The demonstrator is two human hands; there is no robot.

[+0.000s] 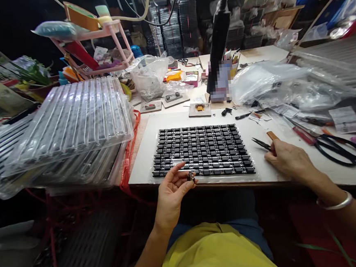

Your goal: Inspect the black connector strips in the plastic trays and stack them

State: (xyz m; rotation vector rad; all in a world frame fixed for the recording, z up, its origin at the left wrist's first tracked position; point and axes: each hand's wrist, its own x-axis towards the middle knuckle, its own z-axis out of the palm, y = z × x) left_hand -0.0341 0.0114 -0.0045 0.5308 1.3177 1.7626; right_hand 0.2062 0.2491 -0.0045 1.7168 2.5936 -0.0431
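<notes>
**Small black part pinched at the near edge of the tray**

At the front edge of the white counter [142, 152], the left hand [172, 193] is curling palm-up, its thumb and fingertips closing on a small black component [191, 176] and holding it just above the near rim of the tray. That clear tray [258, 177] is lying flat on the counter and is carrying many rows of black components [202, 150] packed side by side, filling almost all of it.

To the right of the tray, the right hand [286, 160] is resting on the counter with its fingers loosely bent over the brown handle of a pair of tweezers [263, 143], whose dark tips are pointing toward the tray's right edge. How firmly the handle is being gripped cannot be told.

Farther right, black-handled scissors [339, 149] are lying on the counter, well apart from the tray. On the left, a stack of clear ribbed trays [72, 117] is leaning beside the counter, and crumpled plastic bags [263, 81] are sitting behind the work area near a black lamp post [218, 44].
</notes>
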